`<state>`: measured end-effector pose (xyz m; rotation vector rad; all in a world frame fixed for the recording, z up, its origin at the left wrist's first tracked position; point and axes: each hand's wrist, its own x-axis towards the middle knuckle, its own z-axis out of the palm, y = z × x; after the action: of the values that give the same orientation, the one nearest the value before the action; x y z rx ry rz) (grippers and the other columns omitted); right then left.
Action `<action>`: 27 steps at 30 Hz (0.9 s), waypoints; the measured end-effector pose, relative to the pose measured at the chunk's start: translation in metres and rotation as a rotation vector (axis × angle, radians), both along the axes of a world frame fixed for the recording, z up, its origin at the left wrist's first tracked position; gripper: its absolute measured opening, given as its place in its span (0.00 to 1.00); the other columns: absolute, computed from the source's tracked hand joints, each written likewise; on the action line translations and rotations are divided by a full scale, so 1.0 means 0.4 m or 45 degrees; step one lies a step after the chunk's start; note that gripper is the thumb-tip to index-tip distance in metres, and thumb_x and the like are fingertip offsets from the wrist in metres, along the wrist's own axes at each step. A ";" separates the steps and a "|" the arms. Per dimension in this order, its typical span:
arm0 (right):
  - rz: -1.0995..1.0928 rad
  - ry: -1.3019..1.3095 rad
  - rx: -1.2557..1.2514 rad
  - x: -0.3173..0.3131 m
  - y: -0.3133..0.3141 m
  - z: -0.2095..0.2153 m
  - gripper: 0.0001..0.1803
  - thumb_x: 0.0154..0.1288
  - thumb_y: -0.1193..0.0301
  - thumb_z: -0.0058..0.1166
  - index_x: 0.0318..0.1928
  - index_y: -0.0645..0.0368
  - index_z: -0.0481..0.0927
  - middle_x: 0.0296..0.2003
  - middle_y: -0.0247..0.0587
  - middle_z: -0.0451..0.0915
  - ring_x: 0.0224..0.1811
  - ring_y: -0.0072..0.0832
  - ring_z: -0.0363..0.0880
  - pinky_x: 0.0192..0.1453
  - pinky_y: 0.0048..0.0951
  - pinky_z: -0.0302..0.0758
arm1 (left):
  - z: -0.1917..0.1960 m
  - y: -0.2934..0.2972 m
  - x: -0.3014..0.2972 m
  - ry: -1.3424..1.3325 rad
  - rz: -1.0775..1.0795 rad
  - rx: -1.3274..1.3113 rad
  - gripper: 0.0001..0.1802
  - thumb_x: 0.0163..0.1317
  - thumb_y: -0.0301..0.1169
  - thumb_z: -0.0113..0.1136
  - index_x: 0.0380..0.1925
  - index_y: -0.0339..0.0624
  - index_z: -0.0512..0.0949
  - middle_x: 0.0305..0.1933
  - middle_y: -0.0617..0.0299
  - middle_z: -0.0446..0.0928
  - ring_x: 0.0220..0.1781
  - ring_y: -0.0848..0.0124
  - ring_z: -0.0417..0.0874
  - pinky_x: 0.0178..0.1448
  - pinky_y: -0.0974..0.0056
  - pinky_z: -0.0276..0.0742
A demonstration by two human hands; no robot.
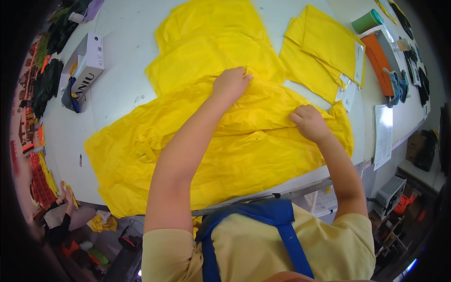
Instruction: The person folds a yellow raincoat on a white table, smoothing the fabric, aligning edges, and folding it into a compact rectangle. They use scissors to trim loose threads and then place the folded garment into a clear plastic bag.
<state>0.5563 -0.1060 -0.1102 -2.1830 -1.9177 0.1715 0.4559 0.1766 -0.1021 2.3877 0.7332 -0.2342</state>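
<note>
A crumpled yellow garment [225, 174] of thin, slightly shiny cloth lies spread across the table in front of me, hanging to the near edge. My left hand [231, 84] pinches its far edge near the middle, fingers closed on a fold. Further right, my right hand [309, 122] is closed in a fist-like grip on the same garment, close to its right end. Creases run through the cloth between both hands. Just beyond lies a stack of flat yellow pieces [211, 42], partly overlapped by the garment's far edge.
Folded yellow garments [324, 51] with tags lie at the far right. An open white box [87, 66] stands left. A green roll [368, 21], an orange box [377, 63] and a paper sheet [383, 134] line the right side. Another person's hands [68, 195] hold yellow cloth at lower left.
</note>
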 end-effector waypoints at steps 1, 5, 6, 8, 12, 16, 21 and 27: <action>0.034 0.026 -0.028 0.006 0.000 -0.004 0.09 0.48 0.78 0.50 0.32 0.52 0.74 0.28 0.36 0.71 0.34 0.34 0.74 0.38 0.35 0.70 | -0.006 0.016 0.041 0.010 0.005 -0.044 0.20 0.63 0.46 0.53 0.43 0.42 0.79 0.46 0.52 0.80 0.48 0.54 0.79 0.51 0.57 0.74; -0.191 0.222 -0.212 0.040 -0.031 -0.039 0.06 0.49 0.78 0.51 0.30 0.54 0.73 0.28 0.39 0.72 0.33 0.38 0.74 0.36 0.38 0.71 | -0.054 0.023 0.078 -0.030 0.047 -0.049 0.18 0.63 0.46 0.52 0.40 0.43 0.78 0.45 0.54 0.80 0.47 0.56 0.79 0.50 0.55 0.75; -0.215 0.360 -0.233 0.048 -0.029 -0.023 0.06 0.49 0.77 0.51 0.30 0.55 0.73 0.28 0.40 0.73 0.34 0.39 0.75 0.36 0.38 0.72 | -0.064 0.028 0.063 -0.128 0.078 -0.075 0.17 0.63 0.45 0.52 0.40 0.43 0.78 0.45 0.55 0.80 0.48 0.56 0.79 0.51 0.55 0.74; -0.255 0.448 -0.230 0.042 -0.024 -0.017 0.06 0.49 0.77 0.51 0.30 0.56 0.73 0.29 0.41 0.73 0.35 0.41 0.75 0.38 0.39 0.72 | -0.040 0.019 -0.008 -0.311 0.154 -0.122 0.16 0.62 0.43 0.54 0.41 0.44 0.79 0.46 0.55 0.80 0.50 0.56 0.78 0.52 0.54 0.73; -0.336 0.283 -0.232 0.036 -0.049 -0.055 0.07 0.49 0.77 0.51 0.32 0.57 0.74 0.31 0.43 0.74 0.36 0.42 0.75 0.40 0.40 0.73 | 0.032 0.155 -0.356 -0.549 0.307 0.763 0.21 0.58 0.41 0.59 0.49 0.43 0.76 0.48 0.51 0.78 0.52 0.51 0.76 0.58 0.51 0.69; -0.425 -0.031 -0.313 -0.028 0.011 -0.017 0.08 0.51 0.78 0.52 0.35 0.57 0.75 0.33 0.44 0.75 0.36 0.42 0.76 0.40 0.39 0.73 | -0.017 0.217 -0.728 -0.285 1.298 0.073 0.26 0.57 0.40 0.63 0.52 0.37 0.73 0.46 0.51 0.78 0.50 0.59 0.77 0.56 0.58 0.71; -0.355 0.949 0.158 -0.413 0.258 0.115 0.13 0.59 0.76 0.56 0.45 0.62 0.75 0.40 0.47 0.77 0.39 0.38 0.79 0.47 0.33 0.75 | -0.047 0.149 -0.849 -0.408 1.216 -0.641 0.21 0.60 0.35 0.63 0.50 0.35 0.74 0.42 0.59 0.76 0.45 0.71 0.76 0.49 0.69 0.71; -0.203 1.129 0.412 -0.675 0.423 0.160 0.25 0.59 0.69 0.61 0.55 0.62 0.70 0.44 0.52 0.75 0.47 0.40 0.75 0.53 0.36 0.72 | 0.140 -0.059 -0.819 -0.973 0.967 -0.897 0.12 0.61 0.29 0.60 0.43 0.36 0.77 0.38 0.64 0.74 0.36 0.79 0.72 0.41 0.75 0.70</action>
<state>0.2861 0.0634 -0.0462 -1.6155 -1.1683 0.6262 0.1281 0.1531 -0.0459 1.2469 0.9044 0.6075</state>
